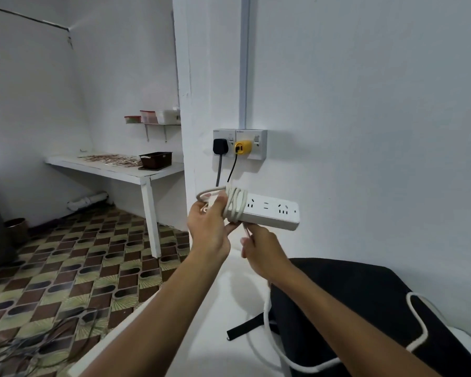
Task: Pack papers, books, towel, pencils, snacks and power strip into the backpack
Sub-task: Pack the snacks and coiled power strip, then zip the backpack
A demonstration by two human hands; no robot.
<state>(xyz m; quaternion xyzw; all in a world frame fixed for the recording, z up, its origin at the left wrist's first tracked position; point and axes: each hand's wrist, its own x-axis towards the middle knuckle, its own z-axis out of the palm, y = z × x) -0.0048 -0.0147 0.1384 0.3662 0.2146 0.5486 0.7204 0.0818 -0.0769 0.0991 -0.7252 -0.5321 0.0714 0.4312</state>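
I see the power strip [267, 213] held up in the air in front of the wall, between my two hands and a little above them. My left hand [210, 229] is closed around its left end, where several turns of the white cord [235, 204] are already wound around the body; the thumb presses on the coils and one loop of cord sticks out to the left of the fingers. My right hand [264, 253] is just below the strip, near the left hand, with its fingers pinched on the free part of the cord. From this hand the cord goes down, passes under the right forearm, and lies in loose curves over the backpack [365, 303].

The backpack is black and lies flat on the white bench [207, 336], below and to the right of my hands. One black strap [245, 329] sticks out from it to the left. I cannot tell if it is open, and I cannot see anything inside it.

The power strip is a long white bar with rounded ends. Three groups of socket holes show on its top face, and there is a small dark dot near its right end. The cord is thick and white.

Above my hands, on the wall, a double socket [239, 144] carries a black plug [219, 146] and a yellow plug [242, 147].
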